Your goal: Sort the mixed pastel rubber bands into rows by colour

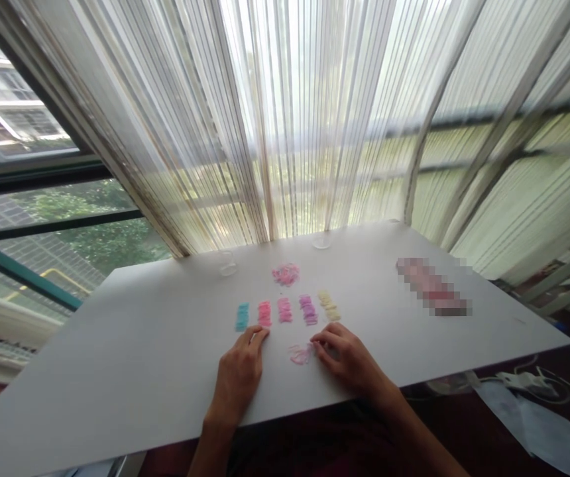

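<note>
My left hand lies on the white table with its fingers stretched forward, holding nothing. My right hand rests beside it, fingertips touching a small loose bunch of pink rubber bands. Beyond the hands runs a row of small sorted piles: teal, coral pink, pink, purple and pale yellow. A mixed pink heap of bands lies farther back.
Two clear round dishes stand near the table's far edge under striped sheer curtains. A blurred pink object lies at the right. A cable and power strip and a face mask lie below the table's right side.
</note>
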A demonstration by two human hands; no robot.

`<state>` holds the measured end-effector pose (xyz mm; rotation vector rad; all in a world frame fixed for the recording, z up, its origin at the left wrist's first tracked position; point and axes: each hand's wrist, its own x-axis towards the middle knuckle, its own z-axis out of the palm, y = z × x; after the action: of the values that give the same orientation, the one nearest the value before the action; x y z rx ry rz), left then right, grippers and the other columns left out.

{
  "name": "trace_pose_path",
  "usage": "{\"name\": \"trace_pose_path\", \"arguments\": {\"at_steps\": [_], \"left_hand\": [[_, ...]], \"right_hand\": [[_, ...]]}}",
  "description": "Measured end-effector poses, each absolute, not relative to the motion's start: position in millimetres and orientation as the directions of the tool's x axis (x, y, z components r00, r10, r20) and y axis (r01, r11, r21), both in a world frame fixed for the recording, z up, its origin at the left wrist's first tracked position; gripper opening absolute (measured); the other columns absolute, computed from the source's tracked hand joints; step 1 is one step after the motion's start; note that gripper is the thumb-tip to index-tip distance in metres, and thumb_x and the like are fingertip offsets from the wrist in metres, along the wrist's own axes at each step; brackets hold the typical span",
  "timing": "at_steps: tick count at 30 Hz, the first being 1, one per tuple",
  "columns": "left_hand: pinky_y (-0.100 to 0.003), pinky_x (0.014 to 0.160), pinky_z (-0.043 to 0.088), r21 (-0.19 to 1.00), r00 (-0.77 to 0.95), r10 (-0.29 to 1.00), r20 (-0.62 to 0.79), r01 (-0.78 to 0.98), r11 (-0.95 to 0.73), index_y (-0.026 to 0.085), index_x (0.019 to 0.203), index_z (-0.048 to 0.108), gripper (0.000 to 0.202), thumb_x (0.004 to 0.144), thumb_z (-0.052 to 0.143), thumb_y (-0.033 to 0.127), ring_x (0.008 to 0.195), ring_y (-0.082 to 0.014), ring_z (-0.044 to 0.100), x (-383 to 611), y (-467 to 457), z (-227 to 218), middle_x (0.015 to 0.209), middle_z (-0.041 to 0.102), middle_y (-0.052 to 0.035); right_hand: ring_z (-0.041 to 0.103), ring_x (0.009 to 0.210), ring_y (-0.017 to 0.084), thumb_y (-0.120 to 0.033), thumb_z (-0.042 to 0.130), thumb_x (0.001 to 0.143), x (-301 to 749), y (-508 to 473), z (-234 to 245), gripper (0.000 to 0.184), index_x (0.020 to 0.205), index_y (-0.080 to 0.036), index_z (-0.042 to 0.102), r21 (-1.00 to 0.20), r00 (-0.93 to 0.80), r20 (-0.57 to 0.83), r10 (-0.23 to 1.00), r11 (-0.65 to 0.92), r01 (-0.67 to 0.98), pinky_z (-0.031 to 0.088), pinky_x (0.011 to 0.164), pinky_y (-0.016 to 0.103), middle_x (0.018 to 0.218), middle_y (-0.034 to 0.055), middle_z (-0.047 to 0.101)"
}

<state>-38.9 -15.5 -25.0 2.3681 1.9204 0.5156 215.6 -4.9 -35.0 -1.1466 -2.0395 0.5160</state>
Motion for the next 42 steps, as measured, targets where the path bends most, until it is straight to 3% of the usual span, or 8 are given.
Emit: {"name": "trace_pose_path", "arguments": {"at_steps": [6, 13, 22, 30, 42], "left_hand": [[-0.031, 0.091, 0.059, 0.249, 0.195, 0.957, 0.213, 0.937, -0.246, 0.023, 0.132, 0.063, 0.047, 0.096, 0.042, 0.002, 0.113, -0.0209, 0.070, -35, -13, -25, 0.136, 0.066, -0.0075], [-0.032, 0.092, 0.059, 0.320, 0.159, 0.922, 0.354, 0.905, -0.279, 0.023, 0.122, 0.067, 0.038, 0.097, 0.044, 0.007, 0.106, -0.0201, 0.073, -38, -15, -36, 0.125, 0.071, -0.0062], [-0.030, 0.082, 0.061, 0.445, 0.325, 0.866, 0.380, 0.756, -0.480, 0.027, 0.108, 0.071, 0.022, 0.096, 0.055, 0.022, 0.090, -0.0196, 0.074, -13, -26, -25, 0.104, 0.073, -0.0040], [-0.034, 0.084, 0.059, 0.463, 0.322, 0.882, 0.344, 0.759, -0.457, 0.026, 0.099, 0.072, 0.019, 0.084, 0.063, 0.018, 0.090, -0.0217, 0.072, -10, -31, -25, 0.107, 0.069, -0.0062], [-0.034, 0.081, 0.055, 0.497, 0.301, 0.902, 0.309, 0.757, -0.424, 0.023, 0.101, 0.067, 0.011, 0.093, 0.059, 0.022, 0.087, -0.0209, 0.069, -10, -30, -26, 0.100, 0.067, -0.0050]], "right_hand": [[0.068, 0.086, 0.020, -0.017, 0.060, 0.095, 214, -4, -35, 0.015, 0.098, -0.022, 0.073, -0.638, -0.329, 0.408, 0.852, 0.524, 0.564, 0.057, 0.079, 0.033, 0.092, 0.0055, 0.069], [0.068, 0.082, 0.019, -0.017, 0.059, 0.095, 213, -3, -35, 0.014, 0.092, -0.022, 0.072, -0.642, -0.325, 0.409, 0.853, 0.522, 0.561, 0.057, 0.077, 0.032, 0.089, 0.0045, 0.068], [0.066, 0.080, 0.019, -0.015, 0.060, 0.093, 214, -2, -36, 0.013, 0.086, -0.022, 0.069, -0.633, -0.352, 0.416, 0.838, 0.545, 0.549, 0.055, 0.075, 0.031, 0.085, 0.0034, 0.066], [0.064, 0.080, 0.019, -0.010, 0.065, 0.085, 214, -6, -34, 0.014, 0.090, -0.023, 0.068, -0.637, -0.389, 0.441, 0.809, 0.587, 0.500, 0.056, 0.074, 0.031, 0.087, 0.0029, 0.064], [0.065, 0.085, 0.021, -0.013, 0.062, 0.090, 214, -7, -30, 0.012, 0.090, -0.023, 0.068, -0.642, -0.409, 0.413, 0.814, 0.578, 0.503, 0.055, 0.077, 0.033, 0.089, 0.0044, 0.065]]}}
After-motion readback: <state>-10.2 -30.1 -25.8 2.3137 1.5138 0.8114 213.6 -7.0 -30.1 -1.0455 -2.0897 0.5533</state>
